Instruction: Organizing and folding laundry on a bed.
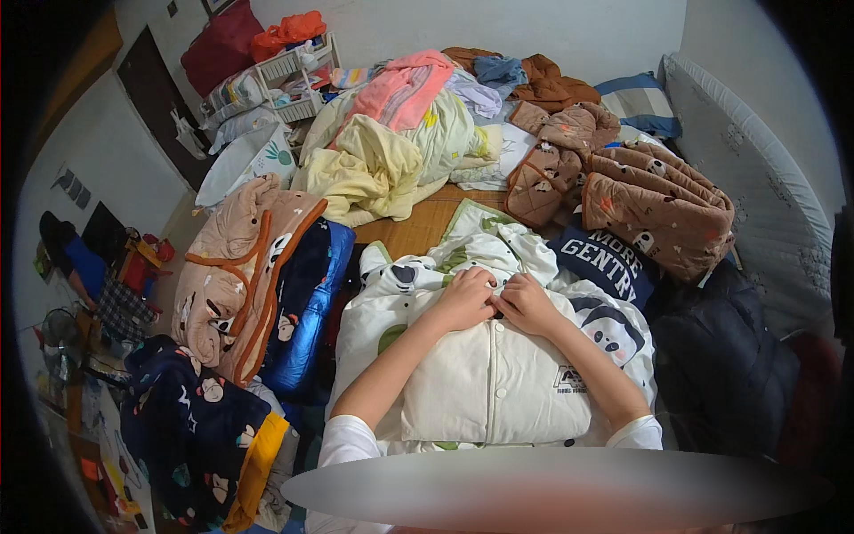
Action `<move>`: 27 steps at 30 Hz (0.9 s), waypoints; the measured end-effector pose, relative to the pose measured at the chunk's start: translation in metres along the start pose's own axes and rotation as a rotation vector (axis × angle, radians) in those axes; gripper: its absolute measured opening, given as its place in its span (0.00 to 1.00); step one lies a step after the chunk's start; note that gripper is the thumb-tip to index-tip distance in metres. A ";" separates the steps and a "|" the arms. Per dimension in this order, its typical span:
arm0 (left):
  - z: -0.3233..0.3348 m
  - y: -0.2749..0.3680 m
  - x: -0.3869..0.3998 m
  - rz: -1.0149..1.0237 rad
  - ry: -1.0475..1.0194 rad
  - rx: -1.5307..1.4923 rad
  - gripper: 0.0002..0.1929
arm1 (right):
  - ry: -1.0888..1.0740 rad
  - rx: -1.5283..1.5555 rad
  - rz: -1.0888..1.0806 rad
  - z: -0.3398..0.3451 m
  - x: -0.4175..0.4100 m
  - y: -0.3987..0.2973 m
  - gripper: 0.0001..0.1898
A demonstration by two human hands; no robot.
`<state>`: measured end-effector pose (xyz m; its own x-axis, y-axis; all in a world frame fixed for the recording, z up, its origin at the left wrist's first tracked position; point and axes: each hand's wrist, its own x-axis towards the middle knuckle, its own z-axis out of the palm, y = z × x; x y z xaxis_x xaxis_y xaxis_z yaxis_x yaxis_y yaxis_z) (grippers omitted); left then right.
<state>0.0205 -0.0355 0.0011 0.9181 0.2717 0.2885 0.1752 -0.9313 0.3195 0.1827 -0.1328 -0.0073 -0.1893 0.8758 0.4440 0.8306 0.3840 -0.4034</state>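
A white snap-button jacket point(454, 394) lies front side up before me, its sides folded in and its placket running down the middle. Dark lettering marks one side of its chest. At the collar end, my left hand point(469, 298) and my right hand point(530, 305) meet over the placket, fingertips pinching the cloth close to a snap. My fingers partly hide the collar. Beneath the jacket spreads a white panda-print fabric point(610, 334) with green patches, bunched up beyond my hands.
Folded brown quilted clothes point(657, 200) sit at the right, above a navy garment point(600, 263) with lettering and a black puffer jacket point(727, 354). Left are a tan quilted garment point(227, 287) and a navy fleece point(193, 427). Rumpled bedding point(373, 167) lies ahead. A person point(100, 274) is far left.
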 end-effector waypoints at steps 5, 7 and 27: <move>0.006 -0.005 0.001 -0.035 -0.036 0.005 0.08 | 0.013 0.017 0.023 0.003 0.001 0.002 0.15; 0.011 -0.009 0.001 -0.056 -0.069 0.011 0.08 | 0.017 0.021 0.026 0.003 0.001 0.002 0.16; -0.016 -0.016 0.006 -0.275 0.500 -0.324 0.16 | 0.257 -0.118 0.107 -0.022 -0.002 0.009 0.22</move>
<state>0.0180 -0.0150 0.0123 0.5654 0.6424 0.5173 0.1923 -0.7126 0.6747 0.2015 -0.1377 0.0054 0.0284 0.8011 0.5978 0.8967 0.2438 -0.3694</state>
